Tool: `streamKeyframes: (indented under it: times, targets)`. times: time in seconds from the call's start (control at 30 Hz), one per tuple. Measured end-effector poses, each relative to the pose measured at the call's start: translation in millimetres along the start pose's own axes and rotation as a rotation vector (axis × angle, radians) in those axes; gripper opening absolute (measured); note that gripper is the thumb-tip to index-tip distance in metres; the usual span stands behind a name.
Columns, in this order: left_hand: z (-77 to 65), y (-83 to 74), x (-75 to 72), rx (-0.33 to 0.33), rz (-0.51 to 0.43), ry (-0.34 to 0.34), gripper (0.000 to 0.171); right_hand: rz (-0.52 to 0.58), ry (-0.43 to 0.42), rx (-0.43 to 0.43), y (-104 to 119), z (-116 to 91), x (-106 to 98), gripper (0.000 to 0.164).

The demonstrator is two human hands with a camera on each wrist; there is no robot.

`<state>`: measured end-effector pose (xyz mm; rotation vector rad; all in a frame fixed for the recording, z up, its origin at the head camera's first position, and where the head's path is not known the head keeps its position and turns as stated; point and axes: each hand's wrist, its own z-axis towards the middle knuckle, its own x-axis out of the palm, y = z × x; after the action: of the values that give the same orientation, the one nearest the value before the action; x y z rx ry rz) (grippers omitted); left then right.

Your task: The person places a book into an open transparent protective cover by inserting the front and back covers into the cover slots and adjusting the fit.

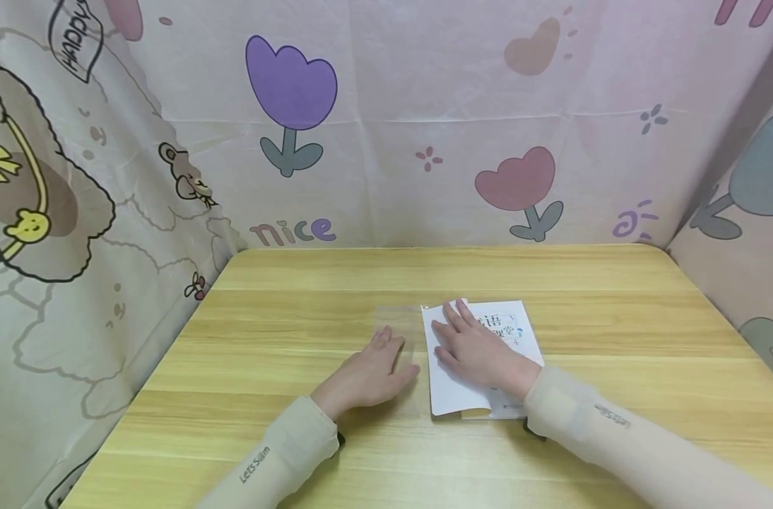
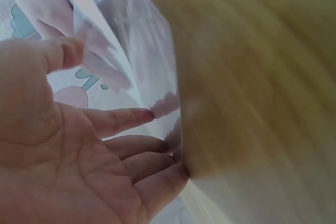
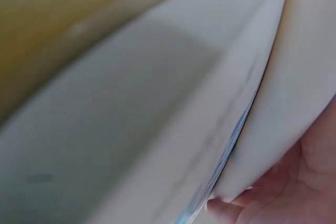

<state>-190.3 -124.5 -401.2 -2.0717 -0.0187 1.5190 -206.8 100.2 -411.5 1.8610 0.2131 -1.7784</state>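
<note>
The right hand (image 3: pixel 296 187) touches a curving white sheet (image 3: pixel 289 82).

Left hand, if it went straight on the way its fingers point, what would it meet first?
Probably the clear plastic film, which the left hand seems to touch; beyond it lies tabletop, though depth is hard to judge.

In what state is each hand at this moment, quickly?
Left hand: open, fingers touching the clear plastic film, not gripping it.
Right hand: open, resting on the white sheet.

Glossy plastic film (image 2: pixel 153 59), matt paper booklet (image 1: pixel 446 389), wood-grain tabletop (image 1: pixel 297 297), creased cloth backdrop (image 1: pixel 393 63)
</note>
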Motion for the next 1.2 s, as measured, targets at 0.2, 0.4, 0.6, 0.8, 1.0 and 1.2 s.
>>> streamKeyframes:
  times: [0.2,0.4,0.6,0.8,1.0,1.2]
  targets:
    - [-1.3,2.8,-1.6,0.027,-0.004,0.033,0.078,-0.072,0.004,0.032,7.6,4.2,4.1,0.057]
    - [-1.8,3.0,-2.5,0.038,0.001,0.051,0.082,-0.075,0.02,0.06,10.5,7.9,4.9,0.058]
    - [-2.3,3.2,-2.9,0.034,-0.004,0.066,0.085,-0.067,0.013,0.084,14.3,10.6,5.1,0.057]
    - [-2.7,3.7,-2.6,0.038,-0.002,0.065,0.086,-0.09,0.002,0.1,19.3,13.6,6.4,0.057]
    - [-3.8,3.7,-2.1,0.035,-0.005,0.06,0.087,-0.102,0.006,0.11,23.0,16.6,8.0,0.058]
    - [-3.3,4.0,-0.3,0.032,0.007,0.064,0.087,-0.09,0.001,0.109,27.2,19.6,7.8,0.056]
